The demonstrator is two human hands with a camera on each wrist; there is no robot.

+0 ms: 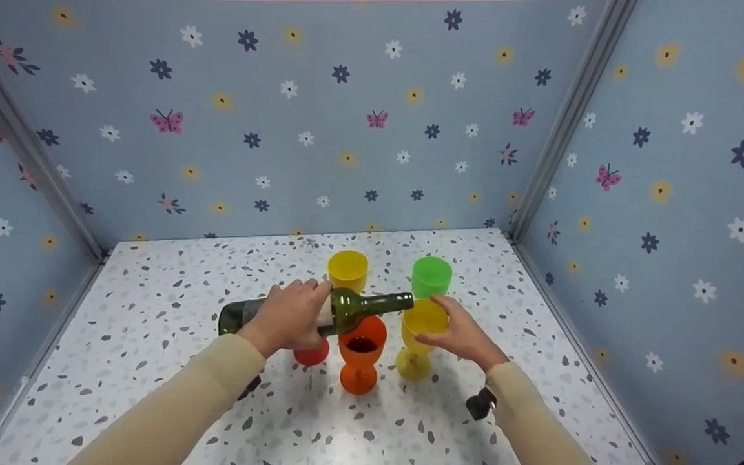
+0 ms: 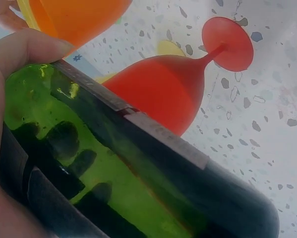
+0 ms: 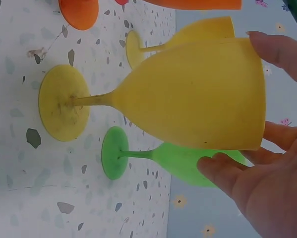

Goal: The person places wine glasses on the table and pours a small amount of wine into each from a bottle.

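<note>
My left hand (image 1: pixel 289 318) grips a green wine bottle (image 1: pixel 346 311) round its labelled body. The bottle lies nearly level, its mouth pointing right, close to the rim of the front yellow goblet (image 1: pixel 414 323). That goblet stands upright on the table, and my right hand (image 1: pixel 465 336) holds it near the rim, thumb on one side and fingers on the other. Beneath the bottle stands an orange goblet (image 1: pixel 360 368) with dark red liquid inside. A red goblet (image 2: pixel 163 91) is mostly hidden in the head view by the bottle and left hand.
Behind the bottle stands a second yellow goblet (image 1: pixel 348 266), and a green goblet (image 1: pixel 432 276) is at the back right, close behind the held one. Flower-patterned panels (image 1: pixel 320 116) enclose the speckled white table (image 1: pixel 152 290) at the back and sides.
</note>
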